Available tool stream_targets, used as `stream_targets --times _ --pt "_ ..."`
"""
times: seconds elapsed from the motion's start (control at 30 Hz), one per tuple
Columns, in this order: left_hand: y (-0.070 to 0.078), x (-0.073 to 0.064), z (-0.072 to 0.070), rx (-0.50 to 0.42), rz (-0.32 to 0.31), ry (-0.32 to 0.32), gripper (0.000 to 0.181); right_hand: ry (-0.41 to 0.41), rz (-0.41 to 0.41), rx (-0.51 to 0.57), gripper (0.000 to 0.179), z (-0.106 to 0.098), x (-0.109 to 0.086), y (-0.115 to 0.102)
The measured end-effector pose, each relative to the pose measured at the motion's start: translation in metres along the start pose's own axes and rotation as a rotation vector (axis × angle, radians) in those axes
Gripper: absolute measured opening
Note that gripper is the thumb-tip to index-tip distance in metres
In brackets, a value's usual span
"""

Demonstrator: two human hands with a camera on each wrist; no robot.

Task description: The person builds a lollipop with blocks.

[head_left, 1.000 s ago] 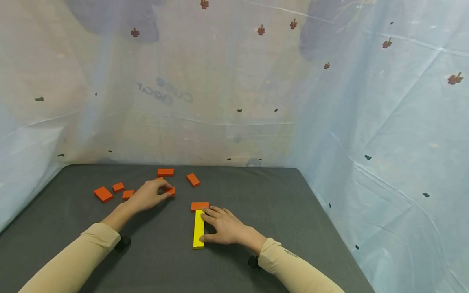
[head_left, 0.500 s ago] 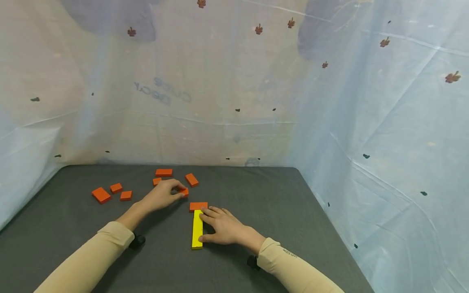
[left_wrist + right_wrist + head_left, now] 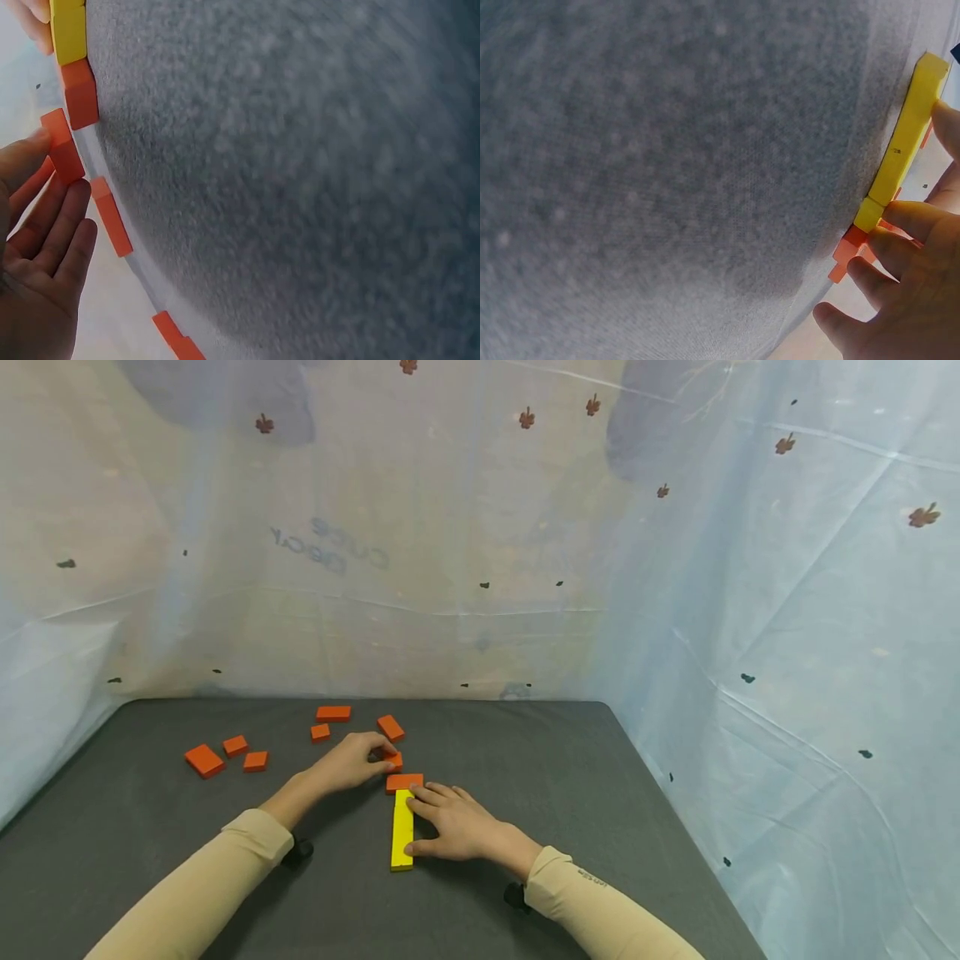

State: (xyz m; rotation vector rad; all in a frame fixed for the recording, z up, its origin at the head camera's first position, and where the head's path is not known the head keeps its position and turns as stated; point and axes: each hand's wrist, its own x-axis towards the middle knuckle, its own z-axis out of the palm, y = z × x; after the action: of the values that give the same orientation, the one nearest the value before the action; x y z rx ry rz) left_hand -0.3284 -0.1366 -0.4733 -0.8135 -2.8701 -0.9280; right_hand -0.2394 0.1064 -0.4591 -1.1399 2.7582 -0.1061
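My left hand [image 3: 347, 766] pinches a small orange block [image 3: 64, 150] between thumb and fingers, close behind another orange block [image 3: 403, 783] that lies crosswise on the table. That crosswise block meets the far end of a yellow row [image 3: 401, 843]. A long yellow block [image 3: 907, 142] and a short yellow block [image 3: 869, 215] make up this row, end to end. Along its right side lies my right hand [image 3: 461, 825], fingers spread and fairly straight, thumb at the near end and fingertips by the far end and the crosswise orange block.
Behind the left hand lie a tilted orange block [image 3: 391, 727], a long one [image 3: 333, 713] and a small one [image 3: 320, 732]. Farther left are a larger orange block [image 3: 205, 761] and two smaller ones. A pale plastic sheet [image 3: 420, 635] borders the grey table [image 3: 562, 760].
My left hand has carried the pinched orange block rightward, to just behind the crosswise block. The right hand has stayed at the yellow row. The head view has shifted slightly.
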Motion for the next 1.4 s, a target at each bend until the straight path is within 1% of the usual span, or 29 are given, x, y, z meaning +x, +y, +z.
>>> stream_targets --times 0.27,0.57,0.77,0.97,1.2,1.4 --pt "-0.002 0.003 0.006 0.02 -0.022 -0.025 0.023 -0.003 -0.001 0.001 0.077 0.0 0.001 0.0" --pt "-0.002 0.005 0.01 0.05 -0.005 -0.048 0.021 -0.004 -0.006 0.005 0.077 0.0 0.0 0.002" --pt "-0.001 0.006 0.01 0.041 0.007 -0.058 0.02 -0.007 -0.002 -0.001 0.077 0.0 0.001 0.001" --pt "0.0 0.006 0.01 0.039 0.019 -0.057 0.018 -0.007 -0.003 0.0 0.077 0.0 0.001 0.001" --pt "0.0 0.005 0.011 0.038 0.013 -0.051 0.017 -0.015 -0.003 -0.001 0.077 0.0 0.001 0.001" --pt "-0.003 0.005 0.011 0.025 0.003 -0.042 0.019 -0.015 0.005 -0.007 0.077 0.001 0.001 0.001"
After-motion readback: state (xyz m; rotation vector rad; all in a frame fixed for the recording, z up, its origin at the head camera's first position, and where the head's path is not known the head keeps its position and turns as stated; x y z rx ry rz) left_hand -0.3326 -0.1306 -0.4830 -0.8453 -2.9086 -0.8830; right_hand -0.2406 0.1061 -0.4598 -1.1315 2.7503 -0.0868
